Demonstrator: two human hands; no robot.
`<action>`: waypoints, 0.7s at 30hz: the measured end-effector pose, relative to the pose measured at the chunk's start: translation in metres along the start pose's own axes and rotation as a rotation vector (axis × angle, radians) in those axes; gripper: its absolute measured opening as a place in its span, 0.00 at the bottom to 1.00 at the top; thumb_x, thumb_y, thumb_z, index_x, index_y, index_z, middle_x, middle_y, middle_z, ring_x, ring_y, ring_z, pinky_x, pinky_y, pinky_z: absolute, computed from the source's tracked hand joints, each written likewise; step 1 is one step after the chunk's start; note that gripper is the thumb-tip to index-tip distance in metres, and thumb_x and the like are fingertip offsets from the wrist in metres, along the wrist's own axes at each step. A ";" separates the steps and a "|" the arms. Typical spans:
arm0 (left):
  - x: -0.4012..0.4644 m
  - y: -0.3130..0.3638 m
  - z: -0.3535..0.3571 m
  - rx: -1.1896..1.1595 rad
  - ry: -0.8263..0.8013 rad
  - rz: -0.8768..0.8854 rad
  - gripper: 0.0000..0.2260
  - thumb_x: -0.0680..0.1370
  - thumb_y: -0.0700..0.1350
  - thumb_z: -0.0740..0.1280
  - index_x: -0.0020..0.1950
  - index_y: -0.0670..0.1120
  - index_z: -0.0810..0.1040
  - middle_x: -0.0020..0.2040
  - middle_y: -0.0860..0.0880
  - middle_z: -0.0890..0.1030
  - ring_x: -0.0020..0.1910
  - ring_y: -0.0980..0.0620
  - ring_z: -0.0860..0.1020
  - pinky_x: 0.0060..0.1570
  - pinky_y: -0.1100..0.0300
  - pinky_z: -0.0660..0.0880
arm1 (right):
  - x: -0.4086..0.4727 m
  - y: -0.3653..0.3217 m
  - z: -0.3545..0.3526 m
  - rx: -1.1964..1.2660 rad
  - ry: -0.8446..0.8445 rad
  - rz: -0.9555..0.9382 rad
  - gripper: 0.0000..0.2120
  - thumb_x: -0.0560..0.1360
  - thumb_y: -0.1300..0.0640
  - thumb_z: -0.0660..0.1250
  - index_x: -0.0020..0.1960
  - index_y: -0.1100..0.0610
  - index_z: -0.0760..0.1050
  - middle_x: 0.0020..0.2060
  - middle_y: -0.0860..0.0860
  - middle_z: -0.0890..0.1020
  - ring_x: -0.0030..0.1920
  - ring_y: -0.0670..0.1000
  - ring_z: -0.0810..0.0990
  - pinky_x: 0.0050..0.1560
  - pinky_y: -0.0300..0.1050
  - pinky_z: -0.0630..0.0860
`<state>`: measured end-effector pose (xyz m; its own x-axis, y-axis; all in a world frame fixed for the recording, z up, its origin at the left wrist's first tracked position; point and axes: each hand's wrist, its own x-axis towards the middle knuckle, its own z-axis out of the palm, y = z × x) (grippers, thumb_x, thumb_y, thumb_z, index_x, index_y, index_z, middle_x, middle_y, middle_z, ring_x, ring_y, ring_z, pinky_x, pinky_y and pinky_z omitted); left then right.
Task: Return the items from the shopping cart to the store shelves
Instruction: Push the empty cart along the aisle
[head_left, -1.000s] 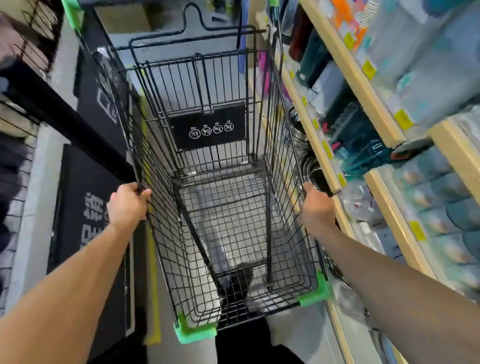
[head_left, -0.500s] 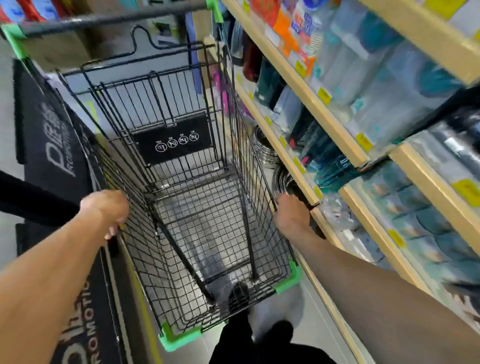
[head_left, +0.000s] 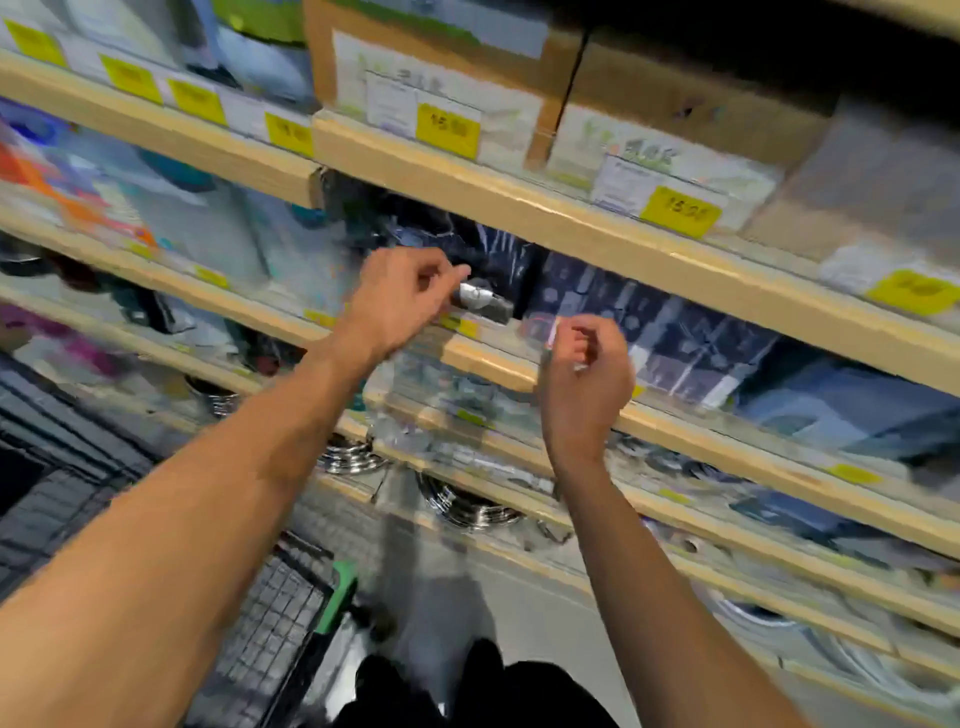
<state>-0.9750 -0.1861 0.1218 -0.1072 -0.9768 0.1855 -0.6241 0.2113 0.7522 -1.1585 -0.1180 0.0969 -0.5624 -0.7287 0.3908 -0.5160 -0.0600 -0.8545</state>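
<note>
Both of my arms reach up to the wooden store shelves (head_left: 519, 208). My left hand (head_left: 400, 296) has its fingers pinched next to a small grey and silver item (head_left: 480, 300) at the edge of the middle shelf; blur hides whether it grips it. My right hand (head_left: 587, 374) is curled, with a thin clear edge at its fingertips. A blurred see-through packet (head_left: 452, 410) seems to hang between the hands. The black wire shopping cart (head_left: 280, 623) with its green corner bumper (head_left: 337, 597) is low on the left, apart from both hands.
Cardboard boxes (head_left: 447, 67) with yellow price tags (head_left: 680, 210) fill the top shelf. Dark blue packets (head_left: 675, 332) line the middle shelf, and shiny metal bowls (head_left: 467, 506) sit lower down. Grey floor and my dark shoes (head_left: 467, 686) are at the bottom.
Both hands have left the cart's rim and risen to the middle shelf. My view has swung right and up from the cart to the shelves.
</note>
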 end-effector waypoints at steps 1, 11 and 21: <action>0.009 0.020 0.020 0.069 -0.013 0.047 0.17 0.78 0.58 0.65 0.44 0.46 0.84 0.36 0.47 0.86 0.38 0.48 0.84 0.43 0.52 0.80 | 0.014 0.013 -0.016 -0.023 0.094 0.016 0.04 0.76 0.60 0.65 0.46 0.57 0.79 0.39 0.50 0.79 0.39 0.50 0.76 0.40 0.41 0.72; 0.024 0.084 0.121 0.402 -0.159 -0.164 0.23 0.76 0.59 0.70 0.55 0.39 0.82 0.52 0.38 0.83 0.53 0.38 0.80 0.51 0.50 0.76 | 0.069 0.088 -0.078 -0.460 0.148 0.144 0.21 0.72 0.57 0.75 0.57 0.68 0.72 0.57 0.64 0.73 0.55 0.64 0.74 0.51 0.49 0.68; 0.028 0.074 0.121 0.374 -0.006 -0.161 0.19 0.79 0.53 0.66 0.49 0.37 0.84 0.46 0.37 0.84 0.43 0.39 0.79 0.46 0.52 0.75 | 0.066 0.099 -0.088 -0.372 0.125 0.048 0.12 0.75 0.57 0.73 0.51 0.62 0.73 0.51 0.57 0.73 0.43 0.52 0.72 0.43 0.42 0.68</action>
<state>-1.1181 -0.2022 0.1066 0.0111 -0.9967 0.0800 -0.8716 0.0295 0.4894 -1.3032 -0.1120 0.0681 -0.6538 -0.6349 0.4117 -0.6733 0.2398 -0.6994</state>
